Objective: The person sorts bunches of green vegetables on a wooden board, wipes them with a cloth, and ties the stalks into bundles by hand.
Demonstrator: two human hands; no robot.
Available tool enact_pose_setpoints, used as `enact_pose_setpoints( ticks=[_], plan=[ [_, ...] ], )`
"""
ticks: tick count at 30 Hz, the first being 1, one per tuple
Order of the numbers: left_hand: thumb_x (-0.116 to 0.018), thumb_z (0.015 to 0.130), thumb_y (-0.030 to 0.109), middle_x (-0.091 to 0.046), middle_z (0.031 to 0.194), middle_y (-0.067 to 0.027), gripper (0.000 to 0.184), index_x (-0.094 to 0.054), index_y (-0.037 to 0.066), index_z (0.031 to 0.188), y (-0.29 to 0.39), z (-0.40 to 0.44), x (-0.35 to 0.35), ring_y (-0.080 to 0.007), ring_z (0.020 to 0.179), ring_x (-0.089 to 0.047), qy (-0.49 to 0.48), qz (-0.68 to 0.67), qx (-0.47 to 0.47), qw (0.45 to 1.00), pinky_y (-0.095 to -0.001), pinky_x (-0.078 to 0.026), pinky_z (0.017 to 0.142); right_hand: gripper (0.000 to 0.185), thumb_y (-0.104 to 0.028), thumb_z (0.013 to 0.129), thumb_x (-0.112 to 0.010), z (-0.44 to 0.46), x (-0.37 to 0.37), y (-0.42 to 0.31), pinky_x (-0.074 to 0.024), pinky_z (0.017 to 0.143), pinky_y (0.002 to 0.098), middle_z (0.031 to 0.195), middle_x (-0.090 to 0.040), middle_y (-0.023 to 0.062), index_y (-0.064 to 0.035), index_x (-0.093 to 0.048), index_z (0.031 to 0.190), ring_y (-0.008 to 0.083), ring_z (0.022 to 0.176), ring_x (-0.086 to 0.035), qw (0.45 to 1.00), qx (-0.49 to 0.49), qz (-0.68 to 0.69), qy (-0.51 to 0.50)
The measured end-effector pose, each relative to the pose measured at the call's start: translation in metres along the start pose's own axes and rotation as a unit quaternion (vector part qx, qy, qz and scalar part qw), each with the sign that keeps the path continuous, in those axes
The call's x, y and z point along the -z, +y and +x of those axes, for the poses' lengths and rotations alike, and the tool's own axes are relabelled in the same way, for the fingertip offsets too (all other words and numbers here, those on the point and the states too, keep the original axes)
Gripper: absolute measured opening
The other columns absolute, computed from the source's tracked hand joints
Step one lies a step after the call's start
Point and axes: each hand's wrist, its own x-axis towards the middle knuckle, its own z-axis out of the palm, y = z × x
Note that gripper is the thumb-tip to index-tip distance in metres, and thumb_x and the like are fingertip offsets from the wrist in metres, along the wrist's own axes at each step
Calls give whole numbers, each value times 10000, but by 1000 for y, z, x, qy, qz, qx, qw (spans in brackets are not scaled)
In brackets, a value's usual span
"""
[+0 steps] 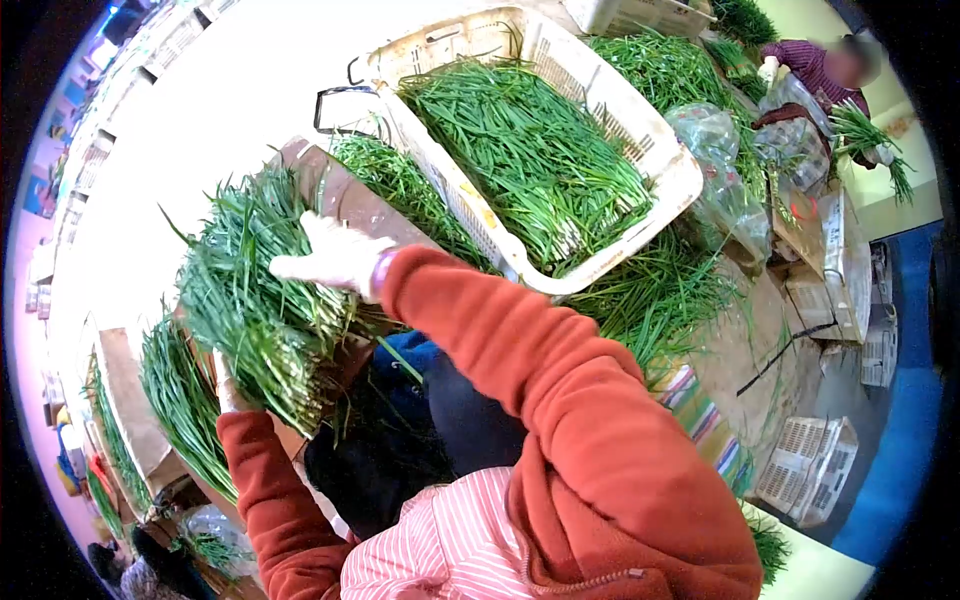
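Observation:
A thick bunch of garlic chives (250,260), its pale cut ends toward my lap, rests between my hands. My left hand (228,388), in a light glove, holds it from the near-left side; the leaves hide most of its fingers. On the upper right side of the bunch lies my right hand (335,255), also gloved, with thumb and forefinger spread apart against the leaves. Beneath and behind the bunch is a brown board (365,205). Just beyond my right forearm stands a white plastic crate (620,265) with more garlic chives (520,150) laid in it.
Loose chives (650,300) lie right of the crate, beside clear plastic bags (705,150). More chives (180,400) lie at my left. Another person (815,75) sits at the upper right holding a bunch. A white basket (805,465) stands on the floor at right.

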Motion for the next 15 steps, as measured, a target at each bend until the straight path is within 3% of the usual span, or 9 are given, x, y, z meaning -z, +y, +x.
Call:
enact_pose_setpoints(
  ticks=[2, 3, 4, 5, 6, 7, 10, 14, 15],
  plan=[
    [-479, 889, 485, -547, 1203, -67, 572, -435, 93, 1303, -3, 3, 13, -241, 1020, -554, -9, -62, 14, 998, -368, -446, 897, 869, -441, 772, -636, -36, 49, 0, -275, 1058, 351, 1392, -325, 242, 32, -237, 1382, 315, 1295, -331, 930, 243, 274, -5],
    [-472, 893, 485, -556, 1184, -70, 554, -451, 93, 1283, -5, 6, 20, -244, 1010, -556, -8, -72, 22, 997, -372, -452, 887, 819, -352, 755, -686, -54, 78, 10, -301, 1039, 339, 1358, -378, 239, 32, -289, 1360, 297, 1272, -369, 993, 12, 61, 103],
    [-465, 896, 485, -565, 1164, -73, 537, -466, 93, 1263, -6, 9, 28, -247, 1000, -558, -6, -82, 31, 996, -377, -458, 877, 822, -341, 732, -710, -29, 92, 77, -313, 1034, 343, 1329, -415, 237, 40, -316, 1344, 299, 1249, -398, 965, 141, 56, 216],
    [-459, 898, 488, -578, 1134, -71, 521, -483, 96, 1241, -9, 13, 45, -238, 985, -561, -56, -2, -25, 998, -372, -465, 867, 840, -361, 728, -713, -70, 133, 57, -308, 1040, 349, 1333, -408, 244, 53, -315, 1341, 301, 1246, -402, 982, -23, 44, 185],
    [-455, 899, 493, -580, 1126, -71, 532, -476, 97, 1253, -7, 12, 38, -237, 969, -567, 4, -34, -10, 999, -359, -469, 861, 859, -367, 724, -714, -57, 155, 125, -300, 1049, 346, 1349, -388, 245, 59, -303, 1346, 300, 1250, -398, 960, -77, -112, 246],
    [-453, 896, 502, -582, 1121, -72, 541, -478, 96, 1253, -11, 14, 45, -237, 955, -572, -4, -40, -17, 999, -358, -473, 852, 947, -430, 686, -732, -62, 177, 174, -289, 1058, 338, 1371, -358, 246, 75, -283, 1349, 296, 1267, -380, 955, -185, -68, 222],
    [-414, 907, 519, -565, 1147, -76, 549, -470, 103, 1262, -16, 18, 52, -224, 953, -569, -3, -10, -22, 1000, -355, -481, 825, 1261, -635, 573, -723, -76, 197, 243, -242, 1089, 344, 1421, -254, 253, 90, -91, 1388, 318, 1311, -304, 868, -447, -206, 65],
    [-414, 893, 555, -563, 1138, -70, 615, -436, 89, 1295, -20, 16, 46, -207, 927, -564, 40, 43, -92, 994, -333, -480, 794, 1420, -694, 500, -730, -54, 167, 271, -249, 1078, 377, 1391, -287, 287, 117, 54, 1362, 337, 1283, -344, 826, -510, -241, 0],
    [-414, 894, 553, -562, 1137, -69, 616, -434, 88, 1297, -21, 16, 53, -206, 928, -563, 39, 28, -75, 996, -331, -480, 793, 1432, -694, 517, -721, -55, 161, 280, -214, 1091, 404, 1422, -210, 290, 87, 133, 1360, 356, 1310, -285, 826, -509, -241, -13]
  ],
)
